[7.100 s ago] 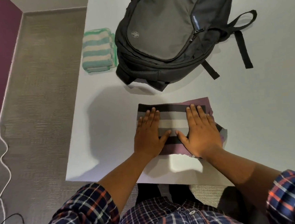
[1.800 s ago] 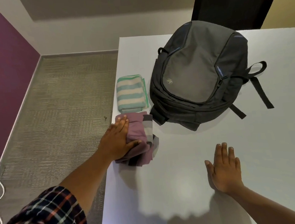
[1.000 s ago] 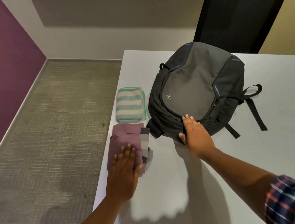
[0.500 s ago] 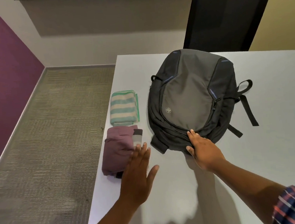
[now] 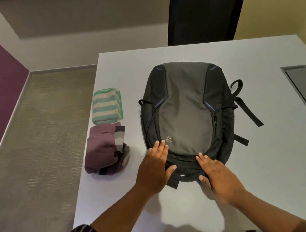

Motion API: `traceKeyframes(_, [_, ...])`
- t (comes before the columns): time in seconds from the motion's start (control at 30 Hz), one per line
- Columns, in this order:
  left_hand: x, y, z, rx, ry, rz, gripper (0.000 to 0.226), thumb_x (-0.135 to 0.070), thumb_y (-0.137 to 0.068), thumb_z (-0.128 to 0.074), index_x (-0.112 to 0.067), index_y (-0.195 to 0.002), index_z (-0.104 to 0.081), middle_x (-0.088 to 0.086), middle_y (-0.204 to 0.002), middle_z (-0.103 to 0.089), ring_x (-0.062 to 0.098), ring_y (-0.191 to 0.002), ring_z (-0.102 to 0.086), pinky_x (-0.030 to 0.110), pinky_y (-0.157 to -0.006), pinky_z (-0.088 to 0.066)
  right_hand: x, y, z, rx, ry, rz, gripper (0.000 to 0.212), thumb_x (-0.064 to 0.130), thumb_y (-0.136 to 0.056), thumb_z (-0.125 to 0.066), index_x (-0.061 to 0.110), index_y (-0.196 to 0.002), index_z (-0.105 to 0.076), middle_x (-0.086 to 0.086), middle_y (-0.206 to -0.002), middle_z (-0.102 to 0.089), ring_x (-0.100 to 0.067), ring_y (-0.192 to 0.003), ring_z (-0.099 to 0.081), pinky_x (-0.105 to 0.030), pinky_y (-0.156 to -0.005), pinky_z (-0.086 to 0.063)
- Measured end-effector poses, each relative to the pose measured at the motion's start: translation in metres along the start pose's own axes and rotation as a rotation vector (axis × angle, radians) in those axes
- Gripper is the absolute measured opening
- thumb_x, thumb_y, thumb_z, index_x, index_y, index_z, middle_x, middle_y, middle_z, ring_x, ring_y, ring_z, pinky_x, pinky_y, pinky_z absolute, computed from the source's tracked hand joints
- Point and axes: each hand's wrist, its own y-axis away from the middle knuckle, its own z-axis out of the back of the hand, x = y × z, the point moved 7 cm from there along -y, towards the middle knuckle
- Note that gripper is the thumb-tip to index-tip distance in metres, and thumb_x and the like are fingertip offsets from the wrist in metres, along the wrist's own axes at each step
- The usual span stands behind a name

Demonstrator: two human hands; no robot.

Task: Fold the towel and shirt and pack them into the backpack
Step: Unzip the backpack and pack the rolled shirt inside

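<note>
Both hands [image 5: 186, 172] flat on backpack [image 5: 184, 113]; folded shirt [image 5: 103, 150], towel [image 5: 107, 106] beside.

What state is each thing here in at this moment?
backpack: lies flat, front up, zips seemingly closed.
towel: folded, on the table, not packed.
shirt: folded in a loose bundle, on the table, not packed.
left hand: flat, fingers straight, on the backpack's near end.
right hand: fingers straight, resting on the backpack's near edge.

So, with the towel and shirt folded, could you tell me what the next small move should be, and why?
Probably unzip the backpack. The towel and shirt lie folded beside it, it looks zipped shut, and the left hand and right hand rest on its near end.
</note>
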Motion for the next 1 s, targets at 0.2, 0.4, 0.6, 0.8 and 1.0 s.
traceKeyframes(0.2, [-0.027, 0.029, -0.034, 0.073, 0.057, 0.032, 0.071, -0.062, -0.097, -0.022, -0.022, -0.154, -0.006, -0.008, -0.161, 0.006, 0.008, -0.146, 0.018, 0.030, -0.119, -0.013, -0.014, 0.041, -0.013, 0.006, -0.001, -0.007, 0.064, 0.056, -0.100, -0.019, 0.026, -0.156, -0.010, 0.009, -0.161, -0.007, -0.009, -0.149, -0.012, -0.027, -0.120, -0.006])
traceKeyframes(0.4, [-0.055, 0.040, -0.056, 0.230, 0.135, 0.028, 0.079, -0.071, -0.089, -0.016, -0.031, -0.153, 0.003, -0.019, -0.157, 0.018, 0.000, -0.142, 0.022, 0.023, -0.105, -0.037, -0.030, 0.086, -0.025, 0.018, -0.009, -0.044, 0.070, 0.061, -0.098, -0.023, 0.027, -0.156, 0.000, 0.013, -0.160, 0.010, -0.004, -0.149, 0.008, -0.026, -0.119, 0.003])
traceKeyframes(0.6, [-0.089, 0.053, -0.062, 0.323, 0.187, -0.024, 0.074, -0.067, -0.093, -0.023, -0.032, -0.153, 0.002, -0.024, -0.155, 0.020, -0.006, -0.139, 0.027, 0.027, -0.112, -0.032, -0.052, 0.123, -0.032, 0.086, 0.001, -0.075, 0.079, 0.064, -0.094, -0.035, 0.026, -0.157, -0.005, 0.013, -0.163, 0.004, -0.007, -0.150, -0.004, -0.026, -0.118, -0.004])
traceKeyframes(0.8, [-0.053, 0.024, -0.020, -0.033, 0.413, 0.139, 0.061, -0.048, -0.097, -0.047, -0.025, -0.150, -0.030, -0.014, -0.156, -0.025, 0.002, -0.141, -0.027, 0.021, -0.106, -0.035, -0.059, 0.122, -0.025, 0.087, -0.037, -0.061, 0.087, 0.079, -0.085, -0.005, 0.028, -0.155, 0.002, 0.014, -0.161, 0.007, -0.005, -0.149, 0.008, -0.024, -0.119, 0.002])
traceKeyframes(1.0, [0.014, -0.012, -0.007, -0.091, 0.389, 0.487, 0.046, -0.032, -0.099, -0.051, -0.013, -0.141, -0.047, 0.006, -0.144, -0.050, 0.024, -0.132, -0.047, 0.034, -0.106, -0.038, -0.028, 0.111, 0.001, 0.020, -0.060, -0.046, 0.084, 0.075, -0.088, -0.016, 0.031, -0.155, 0.009, 0.011, -0.163, 0.010, -0.010, -0.149, 0.014, -0.027, -0.120, 0.005])
